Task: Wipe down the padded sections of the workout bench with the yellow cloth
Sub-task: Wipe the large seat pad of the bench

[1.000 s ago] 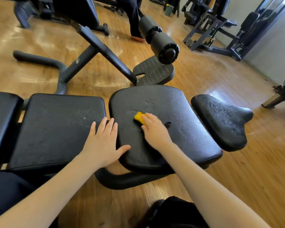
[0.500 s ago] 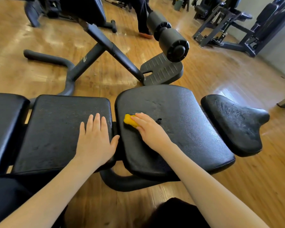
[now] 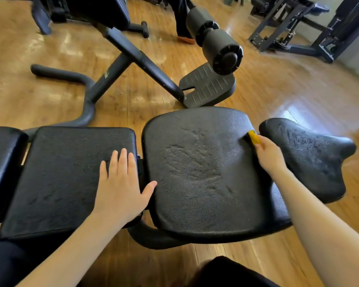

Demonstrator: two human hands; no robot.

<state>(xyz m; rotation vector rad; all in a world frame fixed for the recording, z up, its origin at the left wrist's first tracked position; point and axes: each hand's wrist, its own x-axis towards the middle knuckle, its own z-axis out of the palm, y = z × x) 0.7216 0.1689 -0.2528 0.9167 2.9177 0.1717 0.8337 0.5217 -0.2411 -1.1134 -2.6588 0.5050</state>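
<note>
Head view, right hand (image 3: 268,152): its grip is curled round the yellow cloth (image 3: 253,136), pinching it against the far right edge of the seat pad (image 3: 199,172); the image is smeared there, so finger detail is unclear.
Head view, yellow cloth: a small bunched wad, only its top showing beyond the fingertips, touching the pad in the gap just before the saddle-shaped end pad (image 3: 311,156).
Head view, left hand (image 3: 120,183): fingers straight and spread flat on the middle back pad (image 3: 66,175), thumb reaching across the gap toward the seat pad; it holds nothing and seems to brace the body.
Handling, cloth: judged light, soft and limp; it will crumple rather than push, so it wants fingers curled over the bunched middle with pressure down into the pad.
Handling, pads: textured black vinyl over cushioning, creased at the seat's centre; likely yielding under pressure and a little grippy.
Remaining: the end pad, just right of the grip, looks dusty and scuffed; the back pad under the bracing hand shows specks too.
</note>
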